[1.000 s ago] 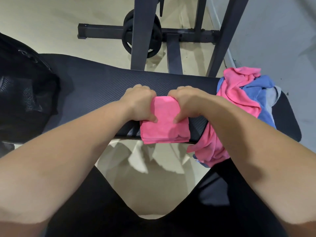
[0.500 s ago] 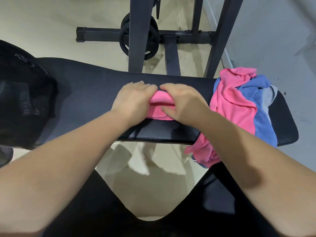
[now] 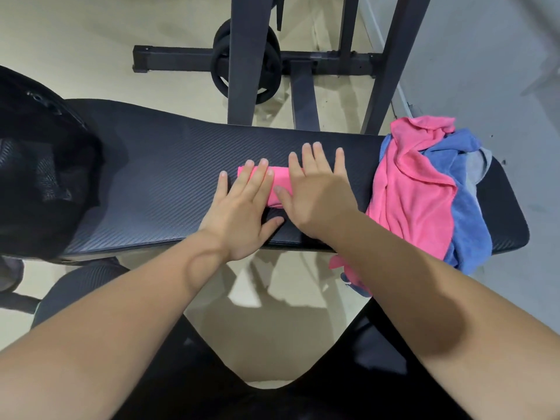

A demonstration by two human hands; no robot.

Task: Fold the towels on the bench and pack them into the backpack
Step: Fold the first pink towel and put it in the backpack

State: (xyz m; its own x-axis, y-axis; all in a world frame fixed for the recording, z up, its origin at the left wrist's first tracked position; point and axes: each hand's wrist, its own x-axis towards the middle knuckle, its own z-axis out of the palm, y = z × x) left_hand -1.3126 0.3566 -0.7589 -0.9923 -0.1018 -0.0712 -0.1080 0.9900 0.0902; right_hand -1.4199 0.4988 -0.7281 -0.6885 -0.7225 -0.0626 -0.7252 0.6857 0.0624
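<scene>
A small folded pink towel [image 3: 280, 180] lies on the middle of the black bench [image 3: 157, 177]. Both my hands lie flat on it with straight, spread fingers. My left hand [image 3: 242, 207] covers its left part and my right hand [image 3: 315, 192] presses its right part, so only a strip of pink shows between them. At the bench's right end sits a loose heap: a pink towel [image 3: 415, 189] draped over a blue towel [image 3: 466, 219], with a bit of grey cloth [image 3: 483, 165] behind. The black backpack [image 3: 39, 165] stands at the bench's left end.
Behind the bench rise the dark uprights of a weight rack [image 3: 245, 56], with a black weight plate [image 3: 242, 62] on its base. A grey wall [image 3: 500, 71] runs along the right. Part of the towel heap hangs off the front edge. My dark-clad legs fill the bottom.
The towel was folded over away from me and now lies fully on the bench instead of hanging off the front edge. Both hands went from gripping it to lying flat on it.
</scene>
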